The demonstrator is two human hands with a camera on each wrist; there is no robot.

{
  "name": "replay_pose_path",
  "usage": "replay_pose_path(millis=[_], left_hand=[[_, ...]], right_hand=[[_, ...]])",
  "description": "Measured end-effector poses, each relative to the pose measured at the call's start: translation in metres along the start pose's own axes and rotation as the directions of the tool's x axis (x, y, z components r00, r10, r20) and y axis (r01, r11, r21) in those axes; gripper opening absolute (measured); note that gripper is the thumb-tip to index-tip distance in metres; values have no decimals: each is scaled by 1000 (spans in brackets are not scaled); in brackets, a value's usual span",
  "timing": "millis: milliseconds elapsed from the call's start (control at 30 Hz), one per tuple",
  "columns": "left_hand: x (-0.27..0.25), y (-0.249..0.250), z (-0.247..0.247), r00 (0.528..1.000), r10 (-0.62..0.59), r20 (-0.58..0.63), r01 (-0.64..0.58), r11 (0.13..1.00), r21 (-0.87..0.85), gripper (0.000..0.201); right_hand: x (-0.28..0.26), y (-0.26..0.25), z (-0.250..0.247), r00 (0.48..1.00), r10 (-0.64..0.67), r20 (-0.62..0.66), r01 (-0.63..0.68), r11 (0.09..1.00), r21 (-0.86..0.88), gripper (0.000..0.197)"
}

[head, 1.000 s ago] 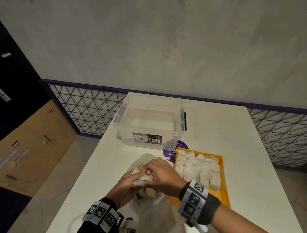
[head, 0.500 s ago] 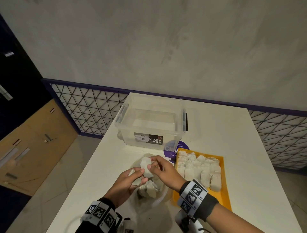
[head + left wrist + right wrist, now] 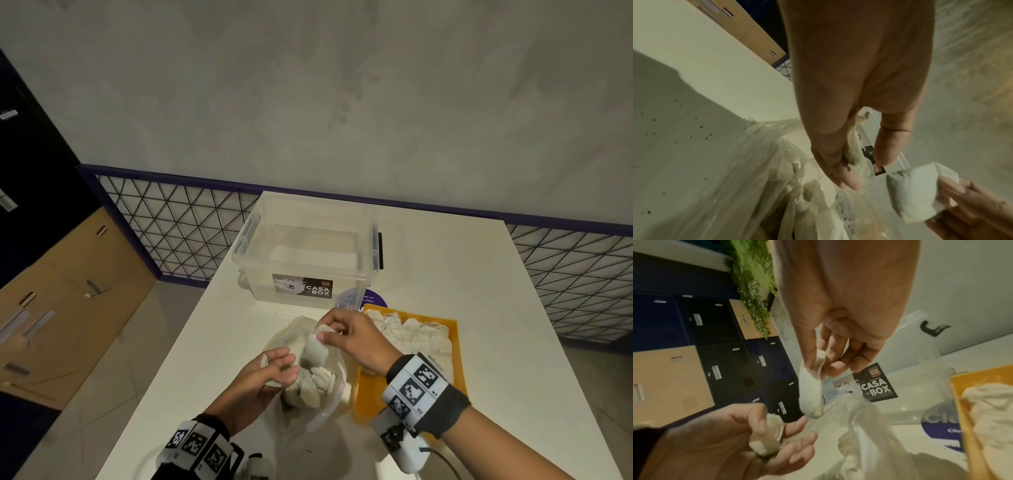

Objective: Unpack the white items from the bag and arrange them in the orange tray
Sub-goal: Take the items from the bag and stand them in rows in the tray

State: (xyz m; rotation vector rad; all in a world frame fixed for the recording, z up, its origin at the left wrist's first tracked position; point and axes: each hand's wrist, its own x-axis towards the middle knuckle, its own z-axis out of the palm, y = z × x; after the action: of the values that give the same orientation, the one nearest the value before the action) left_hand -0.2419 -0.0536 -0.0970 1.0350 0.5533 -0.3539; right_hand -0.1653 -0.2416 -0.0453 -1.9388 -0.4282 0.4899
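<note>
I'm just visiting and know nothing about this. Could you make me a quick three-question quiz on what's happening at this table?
1. True or false: the orange tray already holds white items.
2. What does the right hand pinch?
A. a white item
B. a lid
C. a cable
3. Which words are printed on the clear box?

Key: 1 true; 2 A; 3 CASA BOX.

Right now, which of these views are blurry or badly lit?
Head view: dim but sharp, edges bowed by the wide lens. Left wrist view: left hand looms soft, shadow across the table. Right wrist view: motion-smeared around the white pouch.
</note>
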Motion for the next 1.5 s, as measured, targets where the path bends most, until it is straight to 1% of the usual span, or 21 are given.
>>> replay_pose_path(millis=[100, 167, 200, 300, 367, 433, 533, 600, 667, 767, 900, 967, 1067, 1100, 1167, 1267, 1300, 1367, 1400, 1433, 1500], left_hand=[[1, -2, -1, 1000, 1, 19, -1, 1000, 12, 57], [3, -4, -3, 1000, 2, 30, -2, 1000, 20, 51], [4, -5, -4, 999, 0, 35, -1, 1000, 17, 49], [5, -6, -4, 999, -6, 39, 4, 1000, 27, 54], [5, -7, -3, 998, -2, 57, 0, 1000, 26, 54], [4, -8, -1, 997, -3, 83, 1, 1000, 21, 55], [3, -7, 2, 995, -7, 100, 4, 1000, 21, 56], [3, -6, 3, 995, -5, 95, 3, 1000, 29, 56], [2, -6, 3, 995, -8, 95, 5, 1000, 31, 56], [3, -8, 2, 996, -1, 93, -1, 1000, 20, 55], [4, -8, 0, 995, -4, 98, 2, 1000, 23, 56], [5, -9, -1, 994, -3, 106, 0, 1000, 28, 56], [6, -9, -1, 993, -11, 115, 7, 999, 34, 49], [5, -9, 0, 993, -11, 118, 6, 999, 39, 50], [5, -9, 1, 992, -8, 125, 4, 999, 38, 57], [4, -8, 3, 991, -1, 135, -3, 1000, 31, 60], [4, -8, 3, 990, -2, 141, -3, 999, 38, 59], [3, -8, 4, 988, -4, 153, -5, 998, 56, 56], [4, -8, 6, 987, -4, 158, -6, 998, 59, 55], [4, -8, 7, 987, -8, 158, -3, 998, 66, 54], [3, -7, 10, 986, -26, 166, 8, 994, 105, 52]], right_hand=[[-9, 3, -27, 998, 33, -56, -33, 999, -5, 6], [-16, 10, -50, 991, 57, -120, -59, 998, -12, 7], [-19, 15, -61, 985, 75, -154, -80, 996, -30, 8], [-32, 34, -91, 968, 144, -207, -179, 971, -162, 11], [-39, 47, -100, 962, 208, -179, -251, 931, -267, 14], [-43, 61, -99, 955, 274, -114, -297, 898, -325, 21], [-44, 84, -93, 936, 352, -30, -336, 863, -377, 26], [-41, 96, -87, 927, 375, -9, -341, 831, -439, 33], [-38, 105, -80, 927, 374, -42, -339, 781, -524, 36], [-31, 108, -75, 939, 314, -140, -327, 694, -642, 25], [-26, 107, -73, 955, 215, -203, -293, 598, -746, 16], [-24, 109, -71, 960, 190, -207, -279, 560, -780, 18], [-22, 109, -68, 969, 173, -177, -238, 462, -854, 26], [-23, 107, -67, 971, 164, -173, -230, 451, -862, 29], [-27, 97, -66, 973, 149, -174, -224, 458, -860, 34], [-26, 71, -59, 972, -31, -234, -189, 489, -852, 39], [-25, 59, -53, 969, -90, -229, -147, 536, -832, 36], [-22, 38, -39, 973, -180, -147, 13, 672, -740, 24], [-20, 29, -31, 971, -217, -96, 95, 728, -679, 22], [-17, 16, -22, 972, -231, -37, 159, 766, -622, 23], [-12, 0, -2, 962, -249, 111, 270, 807, -526, 28]])
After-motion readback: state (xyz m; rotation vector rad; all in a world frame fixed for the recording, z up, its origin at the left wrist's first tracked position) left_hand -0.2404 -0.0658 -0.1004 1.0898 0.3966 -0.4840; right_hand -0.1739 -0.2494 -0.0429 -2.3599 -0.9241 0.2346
